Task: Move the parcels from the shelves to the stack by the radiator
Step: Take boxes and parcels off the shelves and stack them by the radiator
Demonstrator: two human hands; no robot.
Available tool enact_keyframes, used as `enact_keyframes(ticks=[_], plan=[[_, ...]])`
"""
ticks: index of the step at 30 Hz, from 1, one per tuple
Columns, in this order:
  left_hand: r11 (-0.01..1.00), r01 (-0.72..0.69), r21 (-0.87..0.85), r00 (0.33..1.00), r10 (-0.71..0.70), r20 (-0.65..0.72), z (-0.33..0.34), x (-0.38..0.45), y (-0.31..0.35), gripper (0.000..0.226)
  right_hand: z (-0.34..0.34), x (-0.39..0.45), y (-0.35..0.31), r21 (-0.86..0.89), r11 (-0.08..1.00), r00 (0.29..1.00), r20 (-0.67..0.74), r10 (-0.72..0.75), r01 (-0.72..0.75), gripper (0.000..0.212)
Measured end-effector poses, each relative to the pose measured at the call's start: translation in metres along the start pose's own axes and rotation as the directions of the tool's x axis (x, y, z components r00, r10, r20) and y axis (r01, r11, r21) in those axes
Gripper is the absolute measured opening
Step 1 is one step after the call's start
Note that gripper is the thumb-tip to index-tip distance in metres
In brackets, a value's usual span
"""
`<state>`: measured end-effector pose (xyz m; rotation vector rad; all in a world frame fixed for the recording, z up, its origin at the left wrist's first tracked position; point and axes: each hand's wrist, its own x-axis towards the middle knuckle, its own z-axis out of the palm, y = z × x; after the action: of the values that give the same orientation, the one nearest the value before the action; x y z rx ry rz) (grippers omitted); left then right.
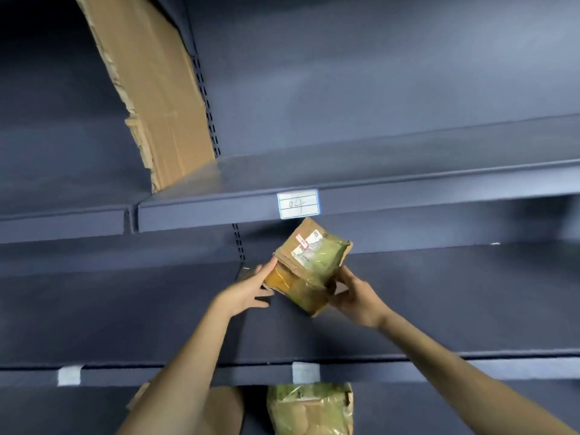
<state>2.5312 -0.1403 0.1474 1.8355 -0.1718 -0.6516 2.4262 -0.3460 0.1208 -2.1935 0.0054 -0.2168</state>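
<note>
A small brown cardboard parcel (309,266), wrapped in yellowish tape and bearing white labels, sits tilted over the middle dark-blue shelf (157,306). My left hand (248,288) presses against its left side with fingers stretched out. My right hand (353,298) grips its lower right corner. Both hands hold the parcel between them. On the shelf below lies another taped parcel (310,409), partly hidden by the shelf edge, beside a brown one (224,409) behind my left forearm.
A tall torn sheet of cardboard (153,89) leans upright on the upper shelf at the left. That shelf's front edge (408,189) carries a white label reading 04 (298,204). Slotted uprights run down the back panel.
</note>
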Motion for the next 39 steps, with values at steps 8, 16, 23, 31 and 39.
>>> enact_keyframes(ticks=[8,16,23,31,39], plan=[[0.985,-0.166,-0.054,0.958,0.174,0.228,0.099,-0.041,0.023,0.072,-0.011,-0.138,0.017,0.006,0.989,0.926,-0.351,0.142,-0.150,0.022],[0.962,-0.268,-0.045,0.820,0.252,0.514,0.240,-0.095,0.010,0.050,-0.058,-0.297,0.023,0.068,0.936,0.714,-0.628,0.309,-0.345,0.022],[0.990,-0.134,0.051,0.548,0.031,0.836,0.430,-0.155,-0.046,0.060,-0.091,-0.480,0.064,0.547,0.786,0.321,-0.718,0.618,-0.288,0.025],[0.954,-0.126,0.274,0.255,-0.235,0.938,0.680,-0.265,-0.092,0.055,-0.140,-0.698,0.118,0.861,0.418,0.025,-0.430,0.902,-0.291,0.039],[0.919,-0.024,0.395,0.110,-0.390,0.914,0.873,-0.406,-0.147,0.072,-0.225,-0.889,0.155,0.949,0.297,-0.256,-0.314,0.914,-0.102,0.044]])
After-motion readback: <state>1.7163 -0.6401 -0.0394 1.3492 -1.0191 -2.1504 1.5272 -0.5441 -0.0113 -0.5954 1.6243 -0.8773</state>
